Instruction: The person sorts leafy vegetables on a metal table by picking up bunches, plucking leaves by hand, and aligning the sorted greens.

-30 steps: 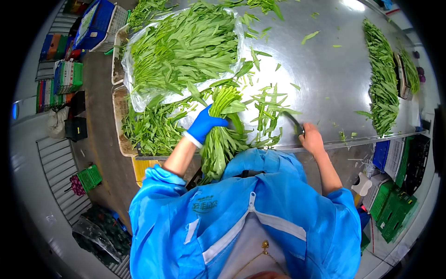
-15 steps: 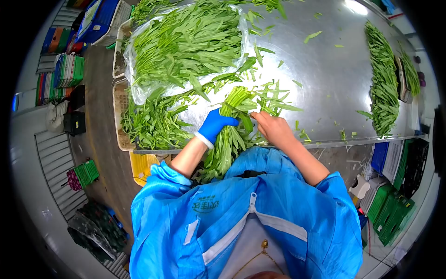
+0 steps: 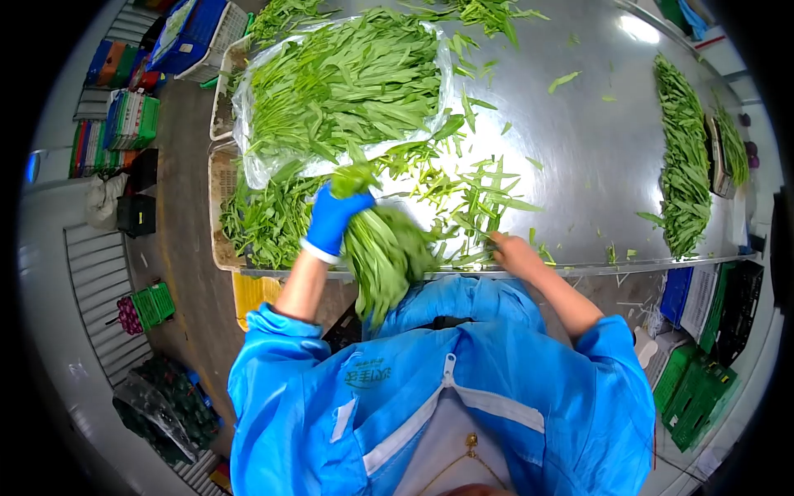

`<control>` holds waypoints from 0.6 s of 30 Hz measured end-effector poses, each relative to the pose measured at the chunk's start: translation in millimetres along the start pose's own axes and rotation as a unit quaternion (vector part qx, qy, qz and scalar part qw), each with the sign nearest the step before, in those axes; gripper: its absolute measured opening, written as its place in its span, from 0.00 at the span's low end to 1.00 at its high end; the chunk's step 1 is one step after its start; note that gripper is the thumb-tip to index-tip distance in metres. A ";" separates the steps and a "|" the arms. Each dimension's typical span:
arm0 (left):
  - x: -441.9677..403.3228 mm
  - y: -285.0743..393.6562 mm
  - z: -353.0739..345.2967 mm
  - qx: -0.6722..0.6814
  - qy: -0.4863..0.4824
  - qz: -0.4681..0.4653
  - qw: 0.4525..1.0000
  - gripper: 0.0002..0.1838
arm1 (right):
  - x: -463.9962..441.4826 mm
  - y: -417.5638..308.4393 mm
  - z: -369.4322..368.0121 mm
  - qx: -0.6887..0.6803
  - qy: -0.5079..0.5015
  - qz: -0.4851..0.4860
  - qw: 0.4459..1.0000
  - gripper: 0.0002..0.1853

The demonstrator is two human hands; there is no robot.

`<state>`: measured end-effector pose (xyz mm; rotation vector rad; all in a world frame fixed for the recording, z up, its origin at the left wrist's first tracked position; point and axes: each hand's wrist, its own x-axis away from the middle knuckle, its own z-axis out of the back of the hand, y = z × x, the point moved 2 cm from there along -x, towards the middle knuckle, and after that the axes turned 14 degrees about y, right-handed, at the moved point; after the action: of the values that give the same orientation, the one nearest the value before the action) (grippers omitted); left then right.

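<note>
Wrapped in a blue glove, my left hand [image 3: 334,219] grips a bunch of leafy greens [image 3: 385,256] near its stem end; the leaves hang over the table edge, blurred by motion. My bare right hand [image 3: 517,255] is closed on a knife, whose dark blade is mostly hidden among loose leaves [image 3: 488,198]. Short cut stem pieces [image 3: 430,178] lie between the hands. Behind my left hand, a large pile of greens [image 3: 347,87] rests on clear plastic. More loose greens [image 3: 269,223] lie left of that hand.
The metal table [image 3: 579,157] carries a row of greens [image 3: 682,157] at the right. White crates [image 3: 222,198] stand along its left edge, with a yellow crate [image 3: 255,296] below. A green basket [image 3: 152,306] is on the floor, and green crates [image 3: 699,397] are at lower right.
My left hand first moved right, then swung back left with the bunch. My right hand brought the knife to the stems, then drew back right. Cut stem pieces now lie on the table.
</note>
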<state>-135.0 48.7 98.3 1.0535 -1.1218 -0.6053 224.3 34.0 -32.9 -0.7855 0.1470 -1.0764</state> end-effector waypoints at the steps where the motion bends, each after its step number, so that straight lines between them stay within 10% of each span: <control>1: -0.9 14.8 7.3 0.010 0.017 -0.038 0.999 0.16 | 14.5 4.9 9.2 -0.012 -0.013 -0.023 1.000 0.20; 9: -1.1 23.9 -18.8 0.311 0.018 -0.111 0.944 0.26 | -14.8 33.1 124.0 0.240 0.015 -0.055 0.969 0.33; 13: 32.2 -1.4 -63.7 0.356 -0.037 -0.036 0.933 0.26 | -61.3 -43.8 190.4 -0.110 0.209 0.033 0.971 0.23; 18: 48.2 -5.5 -93.5 0.391 -0.108 -0.007 0.914 0.25 | -64.0 -80.5 127.7 -0.374 -0.135 -0.078 0.914 0.34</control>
<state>-30.4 40.5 108.0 1.7052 -1.6135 -0.2720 193.8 132.2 94.7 -1.6536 0.2720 -1.0479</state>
